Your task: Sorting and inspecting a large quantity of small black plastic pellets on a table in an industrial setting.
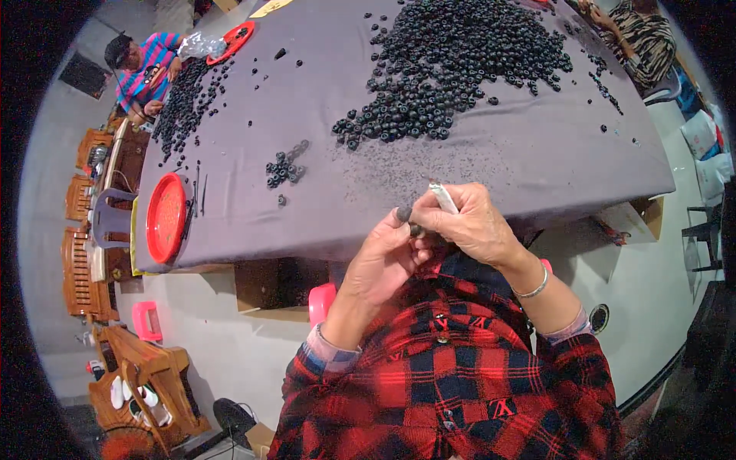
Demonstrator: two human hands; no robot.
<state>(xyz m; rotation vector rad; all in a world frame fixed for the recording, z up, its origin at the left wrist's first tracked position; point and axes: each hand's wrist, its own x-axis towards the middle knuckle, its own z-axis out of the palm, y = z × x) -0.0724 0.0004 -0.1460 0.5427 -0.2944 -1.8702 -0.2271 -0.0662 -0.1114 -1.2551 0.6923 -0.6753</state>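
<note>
Close to my body, at the table's near edge, my left hand [386, 259] pinches a small round black piece [416, 230] between thumb and fingers. The thumb tip looks darkened. My right hand [477, 226] meets it there, fingers closed round a slim tool with a white-wrapped handle [444, 198]. Its thin dark tip points up and away from me. Just beyond my hands, fine dark crumbs [429, 165] are scattered on the grey tablecloth [307, 215]. A large heap of round black pieces [460, 61], many with a pale ring or hole, spreads farther back.
To the left lie a red round tray [166, 218], thin black sticks [200, 188] and a small cluster of black pieces [282, 169]. A person in a striped top [153, 69] sits far left by another heap [184, 107]. Another person [640, 46] is far right. Pink stools [147, 320] stand below.
</note>
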